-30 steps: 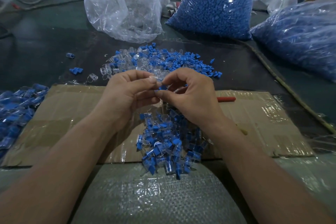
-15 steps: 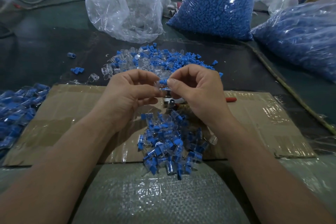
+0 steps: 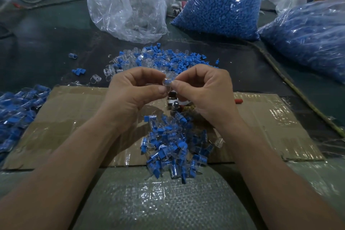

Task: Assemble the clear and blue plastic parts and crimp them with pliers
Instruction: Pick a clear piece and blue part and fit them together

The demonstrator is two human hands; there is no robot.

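Left hand [image 3: 130, 89] and right hand [image 3: 207, 91] pinched one small clear-and-blue plastic piece [image 3: 167, 82]; heap of joined blue-and-clear pieces [image 3: 173, 145] at 6 o'clock; crimping apparently pending.

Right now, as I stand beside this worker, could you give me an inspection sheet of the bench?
Surface: dark table, with a cardboard sheet and a woven sack nearest the person.
Job's things: one part held above the cardboard; loose pile of clear and blue pieces behind it; joined pile on the cardboard; pliers lying partly under the right hand.
Clutter: stray pieces left of the loose pile; blue heap at the left edge.
Hands: left hand and right hand both pinch the part.
Cables: a cord at far left.
Surroundings: clear bag, blue bag and second bag at the back.
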